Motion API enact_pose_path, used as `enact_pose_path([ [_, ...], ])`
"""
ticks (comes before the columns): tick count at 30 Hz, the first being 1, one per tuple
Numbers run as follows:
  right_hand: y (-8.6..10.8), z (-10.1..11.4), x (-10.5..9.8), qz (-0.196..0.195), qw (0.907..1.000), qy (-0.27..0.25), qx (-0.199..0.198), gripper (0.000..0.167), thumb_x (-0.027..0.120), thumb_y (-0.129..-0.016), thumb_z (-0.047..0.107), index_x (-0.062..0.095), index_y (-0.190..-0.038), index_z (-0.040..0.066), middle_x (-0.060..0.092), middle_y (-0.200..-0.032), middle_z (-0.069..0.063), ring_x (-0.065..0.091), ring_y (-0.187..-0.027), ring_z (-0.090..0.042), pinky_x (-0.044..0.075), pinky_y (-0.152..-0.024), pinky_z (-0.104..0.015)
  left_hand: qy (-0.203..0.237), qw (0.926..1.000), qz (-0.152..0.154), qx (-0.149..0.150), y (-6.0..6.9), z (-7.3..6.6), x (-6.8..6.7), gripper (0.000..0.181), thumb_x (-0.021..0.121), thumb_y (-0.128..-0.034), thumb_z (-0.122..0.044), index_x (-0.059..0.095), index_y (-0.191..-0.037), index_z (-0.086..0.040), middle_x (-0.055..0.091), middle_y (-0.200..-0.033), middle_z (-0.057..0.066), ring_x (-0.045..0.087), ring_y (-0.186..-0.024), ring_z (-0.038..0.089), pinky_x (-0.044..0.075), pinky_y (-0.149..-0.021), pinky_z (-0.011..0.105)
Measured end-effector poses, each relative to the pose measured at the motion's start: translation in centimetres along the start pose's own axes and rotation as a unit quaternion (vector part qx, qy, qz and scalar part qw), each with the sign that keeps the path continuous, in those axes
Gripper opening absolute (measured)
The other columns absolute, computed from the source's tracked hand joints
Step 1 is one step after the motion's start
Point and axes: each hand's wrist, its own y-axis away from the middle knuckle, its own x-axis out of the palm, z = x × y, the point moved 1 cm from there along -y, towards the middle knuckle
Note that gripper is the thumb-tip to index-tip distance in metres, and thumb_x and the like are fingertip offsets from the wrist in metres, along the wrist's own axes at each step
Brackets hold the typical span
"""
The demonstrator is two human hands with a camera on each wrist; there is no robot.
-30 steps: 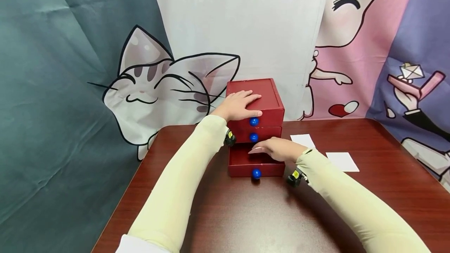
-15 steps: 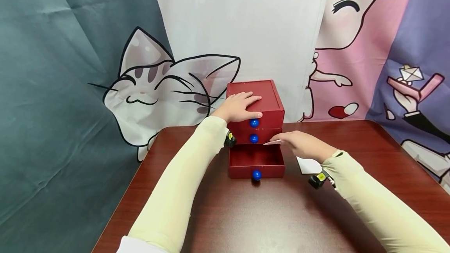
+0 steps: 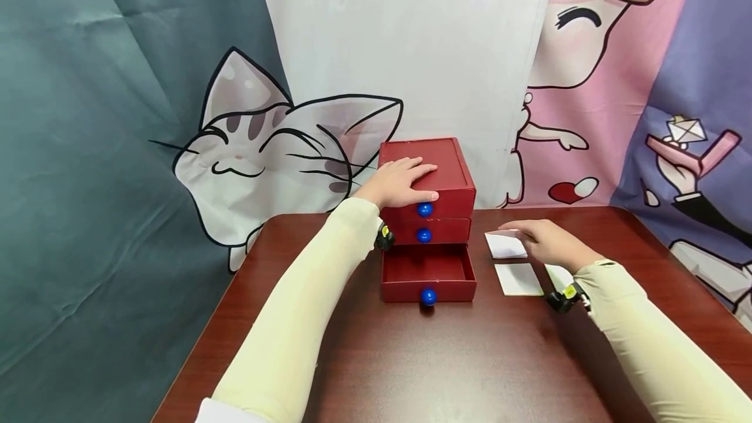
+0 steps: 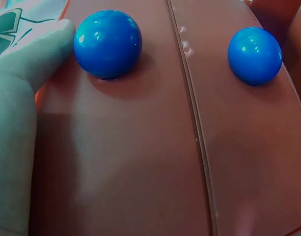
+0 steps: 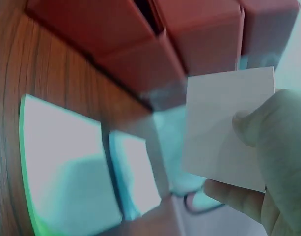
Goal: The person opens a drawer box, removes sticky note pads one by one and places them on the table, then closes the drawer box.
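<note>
A red drawer box point(image 3: 437, 162) with blue ball knobs stands at the back of the table. Its bottom drawer point(image 3: 429, 289) is pulled out, and the two above it are closed. My left hand point(image 3: 399, 183) rests flat on the box's top, thumb beside the top knob point(image 3: 424, 209); the left wrist view shows that thumb point(image 4: 47, 51) at the knob. To the right of the box, my right hand point(image 3: 549, 243) pinches a white square card point(image 5: 224, 123) between thumb and fingers, above the table. In the head view the held card overlaps the cards behind it.
White square cards lie on the table right of the box: one in front point(image 3: 519, 279), one partly under the right wrist point(image 3: 558, 274), and one farther back point(image 5: 135, 167) with a bluish edge. A printed cloth backdrop point(image 3: 411, 38) hangs behind the table point(image 3: 435, 364).
My right hand has moved right, from over the open bottom drawer to above the cards, with the white card in its fingers. My left hand has stayed on the box.
</note>
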Motion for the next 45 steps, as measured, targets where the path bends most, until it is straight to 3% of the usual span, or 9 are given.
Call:
enact_pose_path([
  [5, 1.4, -2.7, 0.2, -0.018, 0.9994, 0.023, 0.015, 0.039, 0.058, -0.091, -0.009, 0.070, -0.126, 0.004, 0.071, -0.121, -0.015, 0.067, -0.110, -0.037, 0.051, -0.094, -0.057, -0.003, 1.0000, 0.002, 0.000, -0.1, -0.2, 0.1, 0.079, 0.046, -0.0933, -0.071, 0.030, -0.160, -0.033, 0.023, -0.167, 0.002, 0.019, -0.153, 0.026, 0.013, -0.124, 0.049],
  [12, 3.2, -5.6, 1.0, 0.012, 0.9965, 0.044, 0.070, 0.042, 0.051, -0.094, -0.007, 0.061, -0.134, -0.004, 0.062, -0.130, -0.028, 0.058, -0.120, -0.049, 0.045, -0.099, -0.063, -0.001, 1.0000, 0.007, 0.003, -0.2, -0.5, 0.1, 0.079, 0.047, -0.0933, -0.070, 0.030, -0.160, -0.033, 0.023, -0.167, 0.003, 0.019, -0.153, 0.027, 0.013, -0.124, 0.049],
  [19, 4.4, -7.6, 2.3, 0.008, 0.9934, 0.051, 0.103, 0.041, 0.046, -0.093, -0.006, 0.061, -0.131, -0.009, 0.059, -0.128, -0.035, 0.055, -0.120, -0.054, 0.042, -0.101, -0.063, -0.005, 1.0000, 0.004, 0.000, -0.2, -0.6, 0.0, 0.078, 0.047, -0.0934, -0.071, 0.030, -0.160, -0.034, 0.023, -0.167, 0.002, 0.020, -0.153, 0.025, 0.012, -0.124, 0.048],
  [31, 4.7, -8.9, 2.6, 0.086, 0.9792, 0.027, 0.182, 0.053, 0.051, -0.090, 0.004, 0.050, -0.141, -0.010, 0.043, -0.145, -0.036, 0.035, -0.134, -0.061, 0.032, -0.107, -0.069, -0.008, 0.9999, 0.006, -0.004, -0.2, -0.4, 0.0, 0.078, 0.046, -0.0935, -0.071, 0.029, -0.160, -0.035, 0.022, -0.168, 0.001, 0.019, -0.153, 0.025, 0.013, -0.124, 0.048],
  [45, 4.1, -9.0, 3.1, 0.079, 0.9790, 0.021, 0.187, 0.053, 0.056, -0.096, 0.016, 0.049, -0.141, -0.012, 0.041, -0.146, -0.038, 0.036, -0.133, -0.061, 0.032, -0.107, -0.069, -0.011, 0.9999, 0.006, -0.010, -0.1, -0.2, 0.0, 0.078, 0.046, -0.0939, -0.071, 0.028, -0.161, -0.035, 0.022, -0.168, 0.001, 0.018, -0.153, 0.024, 0.012, -0.124, 0.047],
])
